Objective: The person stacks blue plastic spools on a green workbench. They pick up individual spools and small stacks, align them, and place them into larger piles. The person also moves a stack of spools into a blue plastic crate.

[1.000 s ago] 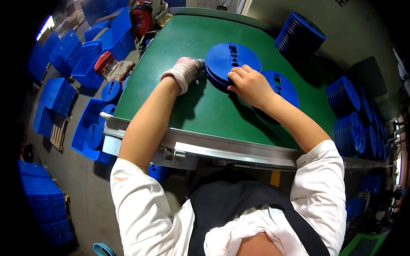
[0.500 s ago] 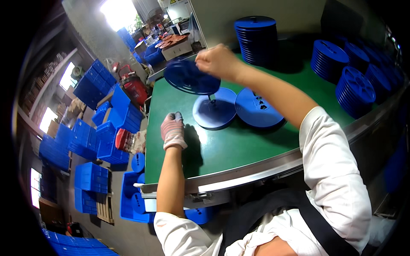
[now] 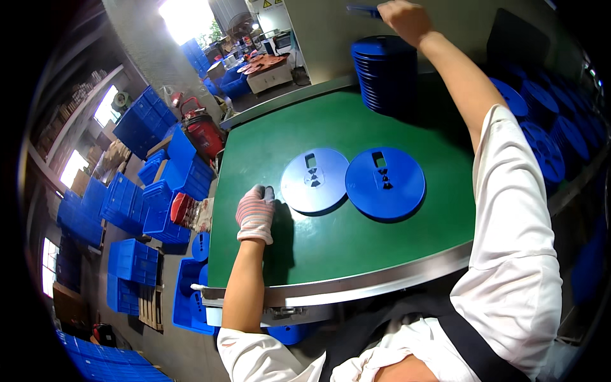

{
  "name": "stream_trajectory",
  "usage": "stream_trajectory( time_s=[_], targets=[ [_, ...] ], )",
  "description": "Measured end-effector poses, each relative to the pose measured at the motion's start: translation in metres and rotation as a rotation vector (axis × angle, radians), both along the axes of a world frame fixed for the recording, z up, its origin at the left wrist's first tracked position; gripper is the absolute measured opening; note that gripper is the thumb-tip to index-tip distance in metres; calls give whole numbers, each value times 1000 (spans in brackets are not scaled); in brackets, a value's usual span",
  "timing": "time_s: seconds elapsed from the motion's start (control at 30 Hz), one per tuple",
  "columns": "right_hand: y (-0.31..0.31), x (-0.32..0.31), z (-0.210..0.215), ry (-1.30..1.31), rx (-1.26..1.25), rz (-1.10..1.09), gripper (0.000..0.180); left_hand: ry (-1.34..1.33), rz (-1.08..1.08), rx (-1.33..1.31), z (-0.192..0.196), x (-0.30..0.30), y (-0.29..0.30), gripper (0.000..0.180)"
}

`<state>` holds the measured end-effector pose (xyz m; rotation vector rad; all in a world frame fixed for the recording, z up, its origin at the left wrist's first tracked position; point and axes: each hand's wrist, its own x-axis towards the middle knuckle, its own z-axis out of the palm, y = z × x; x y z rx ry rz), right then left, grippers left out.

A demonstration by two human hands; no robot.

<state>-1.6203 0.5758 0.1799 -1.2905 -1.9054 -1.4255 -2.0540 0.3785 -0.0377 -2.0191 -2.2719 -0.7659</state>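
Observation:
Two round blue reel discs lie side by side on the green work surface: a left disc (image 3: 314,181), pale with glare, and a right disc (image 3: 400,197). Each has a rectangular slot and small cut-outs. My left hand (image 3: 256,213), in a striped glove with grey fingertips, rests beside the left disc, fingers slightly bent and nothing visible in them. My bare right hand (image 3: 405,20) is raised at the top edge, closed on another blue reel disc (image 3: 364,10). That disc shows nearly edge-on, mostly hidden by the hand, above a tall stack of blue discs (image 3: 385,79).
More stacked blue reels (image 3: 541,149) stand at the right, partly behind my right arm. A metal rim (image 3: 356,284) borders the green table (image 3: 254,149). Left of it are blue crates (image 3: 188,162), a red wheeled extinguisher (image 3: 202,130) and a bin with discs (image 3: 188,299).
My right hand has carried its disc up and right, off the left disc, to above the tall stack. Both discs on the table now show fully. My left hand stays nearly in place.

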Motion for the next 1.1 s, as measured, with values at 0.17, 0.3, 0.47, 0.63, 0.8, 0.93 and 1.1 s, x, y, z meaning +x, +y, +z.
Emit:
stream_trajectory(
  time_s=[0.17,0.3,0.47,0.63,0.8,0.93,1.1],
  targets=[
    [18,9,-60,-240,139,63,7,-15,41,-56,1,0,-2,33],
    [19,9,-76,-268,67,86,7,-1,7,13,-3,-4,-2,31],
    [4,6,-76,-42,71,273,27,9,6,-5,-1,-4,-2,30],
    [-22,24,-76,238,137,397,36,0,-41,25,-3,0,2,30],
    [-126,-25,-115,24,-648,715,52,9,-53,-23,5,6,-6,29],
    [-213,-59,-161,8,-1166,313,78,-39,-109,-43,9,13,-12,28],
    [-231,-51,-162,110,-1319,167,61,29,-32,-258,9,14,-10,35]
  ],
)
